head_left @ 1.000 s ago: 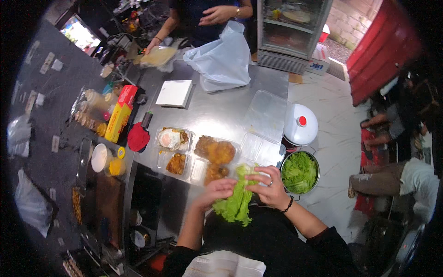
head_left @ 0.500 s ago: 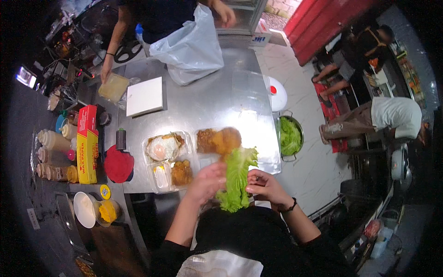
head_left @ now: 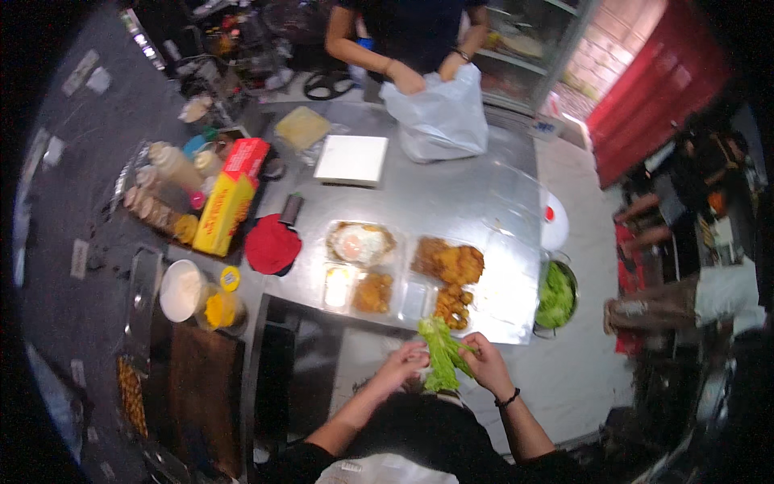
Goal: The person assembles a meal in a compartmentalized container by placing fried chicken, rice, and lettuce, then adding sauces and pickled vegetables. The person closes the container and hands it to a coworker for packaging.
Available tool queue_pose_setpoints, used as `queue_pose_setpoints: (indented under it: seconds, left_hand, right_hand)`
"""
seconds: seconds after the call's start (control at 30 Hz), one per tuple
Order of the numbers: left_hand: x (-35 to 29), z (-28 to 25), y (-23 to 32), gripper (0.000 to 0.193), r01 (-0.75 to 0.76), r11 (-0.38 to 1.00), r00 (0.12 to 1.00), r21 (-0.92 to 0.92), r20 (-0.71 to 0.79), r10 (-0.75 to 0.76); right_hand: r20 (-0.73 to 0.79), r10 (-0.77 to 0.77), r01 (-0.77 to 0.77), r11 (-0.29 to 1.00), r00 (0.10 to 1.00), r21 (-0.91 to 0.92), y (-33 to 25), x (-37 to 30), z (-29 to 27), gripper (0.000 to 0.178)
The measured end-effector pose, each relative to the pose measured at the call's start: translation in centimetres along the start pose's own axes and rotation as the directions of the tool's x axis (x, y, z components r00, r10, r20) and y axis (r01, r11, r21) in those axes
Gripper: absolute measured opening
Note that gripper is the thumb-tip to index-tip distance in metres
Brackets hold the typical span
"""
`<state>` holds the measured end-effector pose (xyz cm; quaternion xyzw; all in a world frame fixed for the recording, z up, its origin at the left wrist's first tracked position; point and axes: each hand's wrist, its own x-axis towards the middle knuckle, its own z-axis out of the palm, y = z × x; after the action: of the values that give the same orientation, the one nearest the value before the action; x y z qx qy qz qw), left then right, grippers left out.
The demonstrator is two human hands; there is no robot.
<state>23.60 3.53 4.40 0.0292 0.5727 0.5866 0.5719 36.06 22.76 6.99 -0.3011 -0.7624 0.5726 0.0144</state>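
Between my two hands is a green lettuce leaf [head_left: 442, 356], held just in front of the steel table's near edge. My right hand [head_left: 487, 365] pinches its right side between thumb and fingers. On the other side, the curled fingers of my left hand [head_left: 403, 367] grip the leaf's left edge, slightly blurred. Beyond them on the table is a clear food container [head_left: 415, 300] with browned, fried-looking pieces and smaller brown chunks; one small compartment holds no food. To its left lies another container [head_left: 397, 278] with a fried egg, brown chunks and a pale item.
A pot of lettuce [head_left: 556, 297] stands at the right. Across the table, a person's hands hold a white plastic bag [head_left: 439, 121]. A white box [head_left: 351, 160], red cloth [head_left: 272, 244], wax paper box [head_left: 232, 198] and sauce bottles [head_left: 171, 165] lie leftward. Others stand far right.
My hands and the lettuce leaf have come back from over the right container to the table's near edge. The other person has moved right, put down the yellowish packet and grasped the bag.
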Motion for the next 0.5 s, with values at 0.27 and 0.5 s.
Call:
queue_pose_setpoints:
  seconds: [0.27,0.5]
  left_hand:
    - [-5.9,-2.7,-7.9,0.039,-0.032,0.990,0.966,0.137,-0.249,0.065]
    - [-7.1,-2.3,-9.5,0.033,-0.088,0.992,0.907,0.095,-0.403,0.120]
  right_hand:
    - [-0.084,-0.208,0.181,0.950,0.974,-0.255,-1.3,7.6,0.0,0.022]
    - [-0.108,-0.228,0.174,0.913,0.968,-0.368,-1.3,10.4,0.4,0.029]
